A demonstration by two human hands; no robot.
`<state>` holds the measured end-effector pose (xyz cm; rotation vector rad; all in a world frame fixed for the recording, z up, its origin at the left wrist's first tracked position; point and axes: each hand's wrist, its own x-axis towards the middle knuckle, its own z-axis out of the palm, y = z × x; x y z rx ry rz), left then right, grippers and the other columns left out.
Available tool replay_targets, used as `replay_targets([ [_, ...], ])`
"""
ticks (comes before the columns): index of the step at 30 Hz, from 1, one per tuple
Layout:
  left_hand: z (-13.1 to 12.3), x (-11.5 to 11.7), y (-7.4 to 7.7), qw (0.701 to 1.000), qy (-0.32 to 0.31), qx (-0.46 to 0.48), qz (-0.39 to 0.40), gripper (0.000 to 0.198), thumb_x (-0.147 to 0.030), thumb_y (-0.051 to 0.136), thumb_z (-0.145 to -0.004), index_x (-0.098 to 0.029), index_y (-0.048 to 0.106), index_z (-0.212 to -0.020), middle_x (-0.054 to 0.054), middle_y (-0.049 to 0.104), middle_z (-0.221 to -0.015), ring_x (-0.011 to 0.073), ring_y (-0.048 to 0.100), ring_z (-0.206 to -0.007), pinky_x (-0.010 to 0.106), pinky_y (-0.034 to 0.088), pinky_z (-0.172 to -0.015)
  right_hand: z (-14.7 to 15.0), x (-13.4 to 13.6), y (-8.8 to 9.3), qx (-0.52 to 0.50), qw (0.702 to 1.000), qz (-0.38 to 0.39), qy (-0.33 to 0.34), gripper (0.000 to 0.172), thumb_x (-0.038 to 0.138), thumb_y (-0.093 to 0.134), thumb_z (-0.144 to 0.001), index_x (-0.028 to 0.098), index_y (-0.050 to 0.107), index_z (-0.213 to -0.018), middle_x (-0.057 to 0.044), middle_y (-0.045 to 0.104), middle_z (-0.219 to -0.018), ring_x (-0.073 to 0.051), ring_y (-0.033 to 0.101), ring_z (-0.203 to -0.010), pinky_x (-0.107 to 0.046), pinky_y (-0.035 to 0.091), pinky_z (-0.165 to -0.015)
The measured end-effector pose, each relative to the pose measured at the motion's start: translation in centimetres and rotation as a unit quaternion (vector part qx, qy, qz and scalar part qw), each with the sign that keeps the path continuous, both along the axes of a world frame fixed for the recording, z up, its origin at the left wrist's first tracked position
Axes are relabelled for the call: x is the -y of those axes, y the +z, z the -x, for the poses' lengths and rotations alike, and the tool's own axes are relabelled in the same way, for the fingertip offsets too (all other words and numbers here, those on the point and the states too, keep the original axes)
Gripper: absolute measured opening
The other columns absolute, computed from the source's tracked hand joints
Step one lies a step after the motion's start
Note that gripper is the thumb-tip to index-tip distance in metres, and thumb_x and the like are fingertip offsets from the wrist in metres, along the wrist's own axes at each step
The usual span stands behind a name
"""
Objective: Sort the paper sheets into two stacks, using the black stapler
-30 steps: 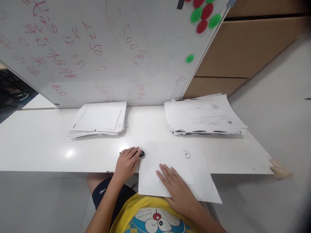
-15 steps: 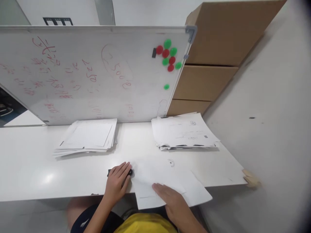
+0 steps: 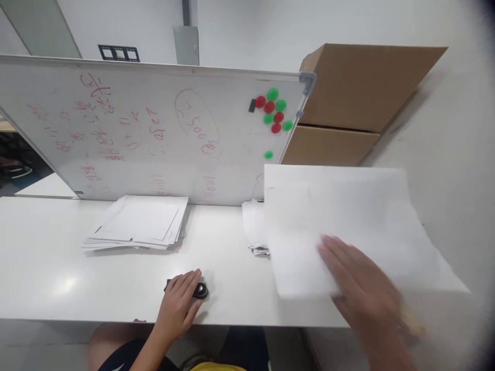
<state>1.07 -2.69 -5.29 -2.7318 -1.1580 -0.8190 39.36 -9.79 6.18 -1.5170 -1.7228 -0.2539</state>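
Note:
My left hand (image 3: 178, 301) lies over a black stapler (image 3: 200, 291) near the front edge of the white table, fingers curled across its body; only the two ends show. On the right, my right hand (image 3: 359, 281), blurred by motion, grips white paper sheets (image 3: 340, 206) with the thumb beneath. The sheets are raised above the table and cover most of the right paper stack (image 3: 254, 224). Another paper stack (image 3: 143, 219) lies at the left, below the whiteboard.
A whiteboard (image 3: 185, 170) with red writing and several red and green magnets (image 3: 273, 95) stands along the table's back. Cardboard boxes (image 3: 359, 87) are piled behind its right end. The wall (image 3: 456, 180) bounds the right side.
My right hand has lifted the sheets off the table and carried them right and forward over the right stack. My left hand stays on the stapler, and the camera view has tilted up.

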Motion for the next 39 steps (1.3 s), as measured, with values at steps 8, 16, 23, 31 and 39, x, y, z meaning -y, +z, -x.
replay_targets([
  [8,7.0,-3.5,2.0,0.994,0.069,0.040,-0.070,0.047,-0.024,0.048,-0.090,-0.027,0.044,-0.137,0.007,0.066,-0.117,0.0233,0.059,-0.111,0.038,0.049,-0.091,-4.7,-16.0,-12.6,0.174,0.971,0.139,0.089,0.065,0.004,0.035,-0.076,0.025,0.049,-0.136,-0.005,0.060,-0.132,-0.022,0.054,-0.124,-0.046,0.041,-0.102],
  [16,13.7,-13.0,4.6,0.993,0.067,-0.091,0.022,0.041,-0.034,0.047,-0.091,-0.022,0.053,-0.130,0.012,0.056,-0.132,0.0257,0.049,-0.126,0.044,0.042,-0.100,-1.0,-12.0,-11.4,0.054,0.985,0.145,0.073,0.063,0.051,0.053,-0.085,0.018,0.044,-0.137,-0.017,0.036,-0.150,-0.038,0.018,-0.142,-0.064,0.029,-0.105],
  [23,10.8,-10.4,3.7,0.999,0.030,-0.015,-0.040,0.031,-0.014,0.038,-0.093,-0.022,0.065,-0.105,0.007,0.071,-0.102,0.0186,0.065,-0.097,0.037,0.050,-0.085,13.4,-5.4,-10.9,-0.240,0.933,0.184,0.194,0.045,0.042,0.038,-0.095,0.028,0.041,-0.137,-0.009,0.043,-0.147,-0.029,0.033,-0.139,-0.052,0.039,-0.105],
  [31,2.6,-3.7,3.8,0.978,-0.184,-0.076,-0.060,0.033,-0.012,0.040,-0.093,-0.026,0.060,-0.115,0.006,0.069,-0.111,0.0184,0.063,-0.105,0.035,0.050,-0.085,21.2,-7.6,-8.7,-0.602,0.695,0.306,0.246,0.054,0.046,0.043,-0.092,0.020,0.039,-0.139,-0.012,0.058,-0.132,-0.025,0.058,-0.119,-0.044,0.052,-0.094],
  [39,8.8,-10.6,3.6,0.997,0.011,-0.078,0.022,0.039,-0.041,0.045,-0.092,-0.026,0.052,-0.127,0.009,0.054,-0.135,0.0265,0.047,-0.128,0.049,0.036,-0.105,15.8,-5.5,-10.3,-0.615,0.747,0.226,0.115,0.071,0.033,0.059,-0.079,0.020,0.031,-0.144,-0.014,0.062,-0.127,-0.030,0.060,-0.115,-0.049,0.048,-0.096],
])
